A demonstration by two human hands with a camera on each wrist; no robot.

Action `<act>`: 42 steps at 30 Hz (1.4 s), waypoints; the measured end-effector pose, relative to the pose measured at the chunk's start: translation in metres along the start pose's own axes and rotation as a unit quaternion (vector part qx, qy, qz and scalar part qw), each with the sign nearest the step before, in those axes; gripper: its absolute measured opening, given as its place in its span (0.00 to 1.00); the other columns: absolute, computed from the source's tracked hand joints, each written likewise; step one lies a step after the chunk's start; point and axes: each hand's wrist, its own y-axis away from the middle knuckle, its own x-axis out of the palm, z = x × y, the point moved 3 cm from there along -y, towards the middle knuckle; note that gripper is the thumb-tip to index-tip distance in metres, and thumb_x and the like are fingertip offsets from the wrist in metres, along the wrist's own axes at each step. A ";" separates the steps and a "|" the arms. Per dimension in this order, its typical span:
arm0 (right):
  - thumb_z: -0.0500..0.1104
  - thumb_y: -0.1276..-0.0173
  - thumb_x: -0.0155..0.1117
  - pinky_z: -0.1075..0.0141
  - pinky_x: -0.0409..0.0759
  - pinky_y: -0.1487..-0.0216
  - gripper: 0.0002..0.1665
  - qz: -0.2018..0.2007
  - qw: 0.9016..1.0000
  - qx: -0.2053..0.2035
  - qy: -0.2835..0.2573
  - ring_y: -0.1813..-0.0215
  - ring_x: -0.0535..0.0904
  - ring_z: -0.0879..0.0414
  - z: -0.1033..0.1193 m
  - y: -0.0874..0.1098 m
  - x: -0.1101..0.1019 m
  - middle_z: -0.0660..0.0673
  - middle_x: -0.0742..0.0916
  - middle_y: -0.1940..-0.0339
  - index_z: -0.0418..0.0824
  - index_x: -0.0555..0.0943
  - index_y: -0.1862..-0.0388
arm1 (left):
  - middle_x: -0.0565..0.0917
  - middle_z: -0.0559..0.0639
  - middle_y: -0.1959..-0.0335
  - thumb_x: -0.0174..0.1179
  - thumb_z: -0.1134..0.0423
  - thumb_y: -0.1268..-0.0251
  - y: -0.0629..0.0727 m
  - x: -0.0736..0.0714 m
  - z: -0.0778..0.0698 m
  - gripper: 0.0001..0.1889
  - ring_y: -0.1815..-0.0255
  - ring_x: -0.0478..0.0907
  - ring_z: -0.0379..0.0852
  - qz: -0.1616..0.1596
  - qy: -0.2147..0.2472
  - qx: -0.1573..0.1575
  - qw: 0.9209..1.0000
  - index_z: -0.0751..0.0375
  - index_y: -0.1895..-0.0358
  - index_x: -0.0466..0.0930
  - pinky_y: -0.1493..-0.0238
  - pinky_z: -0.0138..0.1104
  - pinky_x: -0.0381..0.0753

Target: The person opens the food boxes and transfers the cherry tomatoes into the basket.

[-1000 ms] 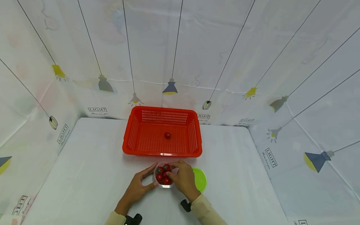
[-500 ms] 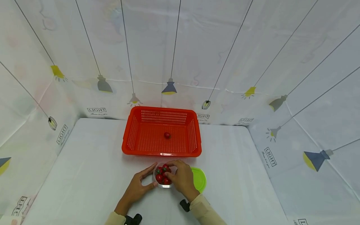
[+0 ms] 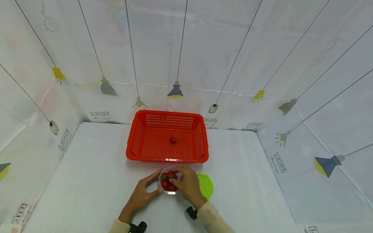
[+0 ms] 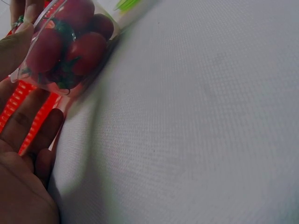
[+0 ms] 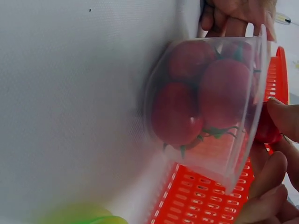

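Note:
A clear plastic container (image 3: pixel 172 193) with several small red tomatoes (image 3: pixel 164 184) stands on the white table before me. Thumb and fingers of my left hand (image 3: pixel 140 194) hold its left side, seen close in the left wrist view. My right hand (image 3: pixel 189 185) is over the container's right rim. In the right wrist view its thumb and fingers pinch a tomato (image 5: pixel 267 125) at the container's opening. Green stems show on the tomatoes (image 4: pixel 88 52) inside. A round lime-green lid (image 3: pixel 206 186) lies flat, partly behind my right wrist.
Just beyond the container sits a red perforated basket (image 3: pixel 167 160). One tomato (image 3: pixel 173 140) lies on its floor. White sheets printed with lamps (image 3: pixel 175 90) rise behind the table (image 3: pixel 239 181) and at both sides.
My right hand with the tomato has shifted slightly left over the container. The left hand, basket and lid stay in place; the head view has moved very slightly.

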 end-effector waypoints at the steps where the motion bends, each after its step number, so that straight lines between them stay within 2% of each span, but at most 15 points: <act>1: 0.46 0.37 0.83 0.72 0.74 0.65 0.21 0.001 1.000 -0.003 -0.005 0.67 0.74 0.64 0.000 0.001 -0.001 0.55 0.92 0.54 0.53 0.90 0.45 | 0.77 0.42 0.23 0.72 0.58 0.30 0.000 0.000 0.000 0.38 0.20 0.72 0.47 0.000 -0.001 0.001 1.000 0.43 0.19 0.68 0.16 0.49 0.62; 9: 0.46 0.36 0.82 0.73 0.77 0.69 0.20 -0.005 0.996 -0.043 -0.077 0.70 0.74 0.66 0.004 0.007 -0.015 0.53 0.91 0.55 0.55 0.90 0.45 | 0.77 0.43 0.23 0.72 0.59 0.30 -0.001 0.000 0.001 0.39 0.20 0.71 0.48 0.001 -0.002 0.011 1.000 0.43 0.18 0.67 0.17 0.43 0.62; 13: 0.47 0.35 0.81 0.72 0.78 0.69 0.19 -0.003 0.992 -0.054 -0.115 0.70 0.76 0.65 0.009 0.009 -0.027 0.57 0.92 0.54 0.59 0.90 0.45 | 0.76 0.40 0.23 0.72 0.59 0.30 0.000 0.000 0.001 0.39 0.20 0.72 0.46 0.002 -0.001 0.008 1.000 0.41 0.18 0.67 0.16 0.52 0.63; 16: 0.49 0.34 0.80 0.71 0.78 0.71 0.19 -0.007 0.991 -0.055 -0.125 0.71 0.77 0.64 0.012 0.008 -0.037 0.60 0.92 0.55 0.59 0.90 0.45 | 0.76 0.38 0.22 0.72 0.58 0.30 0.000 0.001 0.000 0.39 0.20 0.72 0.45 0.002 0.002 0.002 1.000 0.39 0.19 0.68 0.18 0.60 0.62; 18: 0.50 0.33 0.80 0.71 0.78 0.72 0.18 -0.011 0.991 -0.055 -0.124 0.72 0.76 0.64 0.013 0.006 -0.042 0.62 0.91 0.55 0.60 0.90 0.45 | 0.76 0.38 0.23 0.72 0.58 0.30 0.000 0.001 0.000 0.39 0.20 0.72 0.45 0.002 0.004 -0.002 1.000 0.38 0.19 0.68 0.18 0.62 0.60; 27: 0.52 0.31 0.78 0.70 0.78 0.70 0.17 -0.039 0.986 -0.058 -0.154 0.70 0.76 0.58 0.017 -0.011 -0.069 0.60 0.90 0.60 0.60 0.89 0.44 | 0.75 0.36 0.22 0.73 0.56 0.31 0.000 0.000 -0.002 0.39 0.20 0.72 0.45 0.001 0.005 -0.013 1.000 0.38 0.19 0.68 0.17 0.61 0.59; 31: 0.52 0.31 0.78 0.69 0.77 0.71 0.17 -0.055 0.984 -0.070 -0.154 0.71 0.76 0.57 0.017 -0.022 -0.080 0.59 0.91 0.58 0.59 0.88 0.44 | 0.75 0.36 0.22 0.74 0.56 0.32 0.001 0.001 -0.002 0.39 0.20 0.73 0.46 -0.002 0.007 -0.015 1.000 0.37 0.19 0.68 0.18 0.61 0.60; 38: 0.50 0.29 0.77 0.69 0.73 0.73 0.15 -0.069 0.980 -0.041 -0.181 0.70 0.75 0.54 0.017 -0.043 -0.100 0.56 0.91 0.56 0.57 0.88 0.45 | 0.75 0.36 0.22 0.73 0.54 0.31 0.000 0.001 0.000 0.39 0.21 0.73 0.45 -0.004 0.001 -0.010 1.000 0.37 0.19 0.68 0.18 0.60 0.60; 42: 0.49 0.28 0.76 0.69 0.71 0.72 0.16 -0.067 0.980 -0.041 -0.182 0.70 0.74 0.51 0.019 -0.053 -0.111 0.53 0.92 0.55 0.56 0.88 0.43 | 0.75 0.37 0.22 0.73 0.54 0.31 0.000 0.001 0.002 0.39 0.20 0.72 0.45 -0.002 0.000 -0.007 1.000 0.38 0.19 0.68 0.18 0.59 0.59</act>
